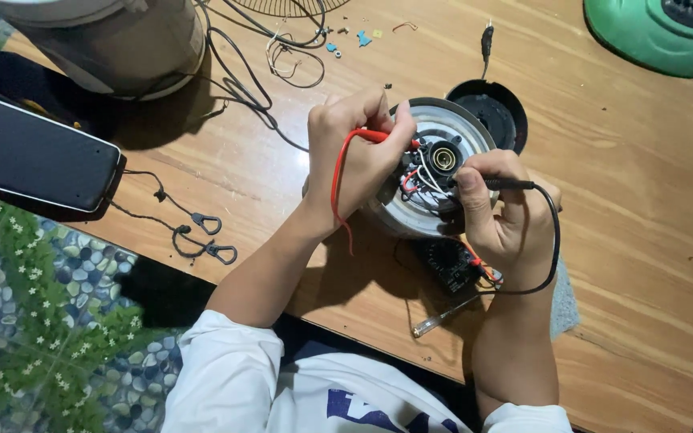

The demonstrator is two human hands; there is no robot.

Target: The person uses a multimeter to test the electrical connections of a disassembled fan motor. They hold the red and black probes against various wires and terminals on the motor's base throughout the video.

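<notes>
You have the round fan motor (435, 164) lying open-face-up on the wooden bench (627, 192), its white and red wires bared around the brass shaft at its centre. Your left hand (354, 152) is closed around the red test probe (374, 135), its tip set among the wiring on the motor's left side, the red lead looping down across your wrist. Your right hand (503, 216) pinches the black test probe (507, 184) and presses it to the motor's right side, the black lead (553, 240) curving down toward the dark meter (447, 265) that sits just below the motor (its face is mostly hidden by your hand, so no reading can be made out).

By the look of it, the stripping-down is done: a black round cover (492, 112) lies just above and right of the motor, small loose bits (354, 36) are scattered well above it, and a screwdriver (443, 319) rests below it near the bench edge. The probing appears to be under way; putting the motor back together looks to be all left to do. A green fan housing (659, 32) waits far to the upper right of the motor.
</notes>
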